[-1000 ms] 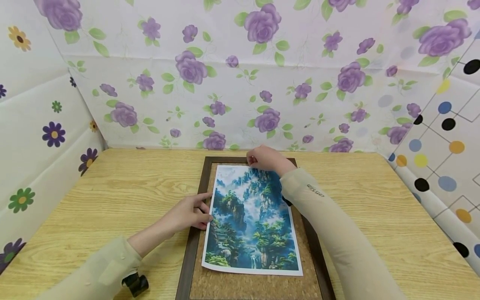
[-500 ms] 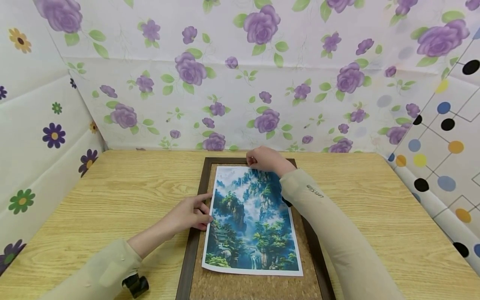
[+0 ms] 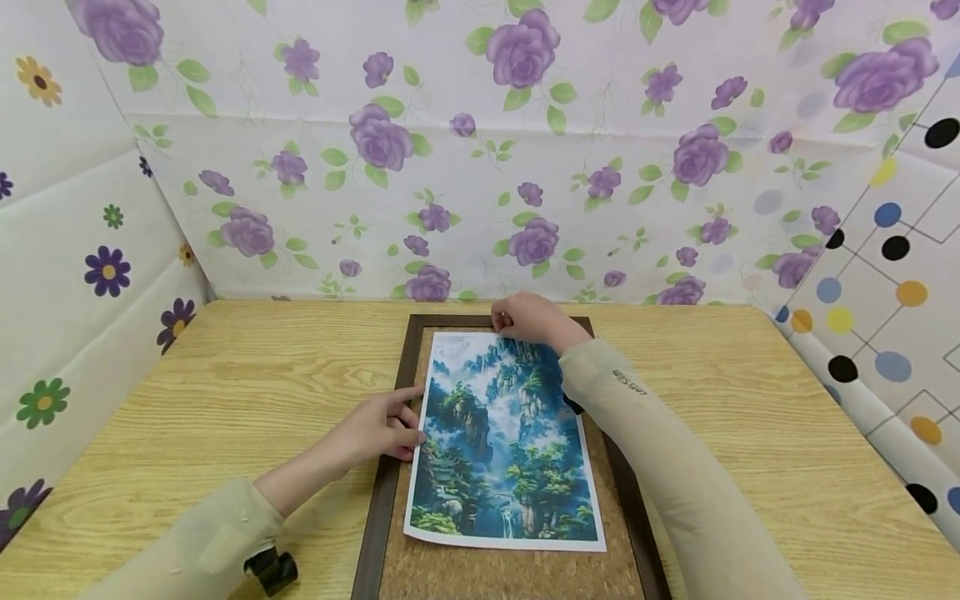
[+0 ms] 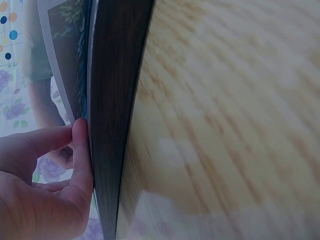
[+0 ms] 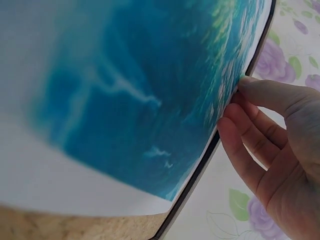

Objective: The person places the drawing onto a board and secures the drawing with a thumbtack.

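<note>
A printed landscape picture (image 3: 502,442) with a white border lies on a cork board (image 3: 517,571) in a dark brown wooden frame (image 3: 375,508). At the picture's left edge, my left hand (image 3: 382,425) rests with the index finger fairly straight and the thumb apart from it, both touching the paper. My right hand (image 3: 532,317) pinches at the picture's top edge, beside the frame's upper bar. In the right wrist view its thumb and curled fingers (image 5: 250,132) meet at the paper's edge. A small pale spot shows at the thumb tip; I cannot tell what it is.
The board lies on a wood-grain table (image 3: 285,367). Behind it stands a wall covering (image 3: 465,192) printed with purple roses. Patterned sheets also line the left and right sides. A small black device (image 3: 272,570) is strapped at the left wrist.
</note>
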### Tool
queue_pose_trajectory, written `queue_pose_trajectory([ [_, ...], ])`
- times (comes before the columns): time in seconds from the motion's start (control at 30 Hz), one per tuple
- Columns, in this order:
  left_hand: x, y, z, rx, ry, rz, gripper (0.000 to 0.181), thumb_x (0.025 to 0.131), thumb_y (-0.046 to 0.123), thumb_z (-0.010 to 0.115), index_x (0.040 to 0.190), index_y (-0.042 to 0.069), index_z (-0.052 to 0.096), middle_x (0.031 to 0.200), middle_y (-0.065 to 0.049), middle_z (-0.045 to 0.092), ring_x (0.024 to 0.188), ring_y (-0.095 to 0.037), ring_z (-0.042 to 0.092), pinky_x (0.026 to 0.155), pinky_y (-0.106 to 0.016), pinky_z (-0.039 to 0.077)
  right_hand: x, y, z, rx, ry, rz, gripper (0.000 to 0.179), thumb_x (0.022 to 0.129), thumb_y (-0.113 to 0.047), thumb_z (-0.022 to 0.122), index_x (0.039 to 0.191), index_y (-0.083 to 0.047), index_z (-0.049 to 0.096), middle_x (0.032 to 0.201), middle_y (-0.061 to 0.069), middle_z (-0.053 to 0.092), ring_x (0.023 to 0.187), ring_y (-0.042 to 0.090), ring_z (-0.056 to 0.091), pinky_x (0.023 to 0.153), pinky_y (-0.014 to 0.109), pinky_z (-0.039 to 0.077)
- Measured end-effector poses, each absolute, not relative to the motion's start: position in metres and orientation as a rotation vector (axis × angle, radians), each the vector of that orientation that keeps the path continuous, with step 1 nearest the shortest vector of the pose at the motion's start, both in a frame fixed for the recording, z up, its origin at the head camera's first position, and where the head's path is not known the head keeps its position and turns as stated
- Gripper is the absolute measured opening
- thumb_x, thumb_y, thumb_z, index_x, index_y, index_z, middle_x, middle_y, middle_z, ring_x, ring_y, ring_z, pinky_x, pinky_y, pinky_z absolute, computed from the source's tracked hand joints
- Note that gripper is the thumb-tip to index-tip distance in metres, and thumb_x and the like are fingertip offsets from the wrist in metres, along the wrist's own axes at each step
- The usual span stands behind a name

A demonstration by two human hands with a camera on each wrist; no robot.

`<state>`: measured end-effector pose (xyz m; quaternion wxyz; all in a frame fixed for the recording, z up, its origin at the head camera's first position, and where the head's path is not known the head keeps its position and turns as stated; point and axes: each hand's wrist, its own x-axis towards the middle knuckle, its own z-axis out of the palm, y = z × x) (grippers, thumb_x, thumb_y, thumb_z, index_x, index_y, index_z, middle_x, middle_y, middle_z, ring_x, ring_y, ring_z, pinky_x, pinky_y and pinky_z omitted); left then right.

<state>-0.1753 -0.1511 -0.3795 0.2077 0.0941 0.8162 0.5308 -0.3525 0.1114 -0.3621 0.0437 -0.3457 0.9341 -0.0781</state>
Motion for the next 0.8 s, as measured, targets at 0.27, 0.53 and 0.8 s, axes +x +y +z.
queue_pose_trajectory([
  [0.27,-0.1756,-0.1514,-0.3800,0.278,2.280,1.471,0.075,0.092,0.003,0.066,0.155,0.000,0.027,0.098,-0.014,0.063,0.074,-0.016,0.069,0.069,-0.035,0.062,-0.3529,0.1120,-0.3644,-1.057,2.868,-0.268,0.007,0.096,-0.017,0.066,0.090,-0.016,0.069,0.080,0.001,0.063,0.069,0.016,0.051,0.070,0.031,0.045],
  [0.53,-0.1761,-0.1517,-0.3800,0.279,2.283,1.467,0.074,0.092,0.003,0.066,0.155,0.000,0.027,0.098,-0.014,0.063,0.074,-0.016,0.069,0.069,-0.035,0.062,-0.3494,0.1103,-0.3617,-1.045,2.902,-0.287,0.009,0.095,-0.015,0.067,0.087,-0.015,0.072,0.076,0.002,0.064,0.066,0.016,0.051,0.068,0.031,0.045],
  [0.8,-0.1760,-0.1519,-0.3802,0.270,2.279,1.466,0.074,0.092,0.003,0.066,0.155,0.000,0.027,0.097,-0.014,0.062,0.074,-0.016,0.069,0.070,-0.034,0.061,-0.3507,0.1107,-0.3648,-1.059,2.916,-0.272,0.011,0.095,-0.016,0.067,0.085,-0.018,0.071,0.073,0.000,0.062,0.065,0.015,0.051,0.066,0.029,0.045],
])
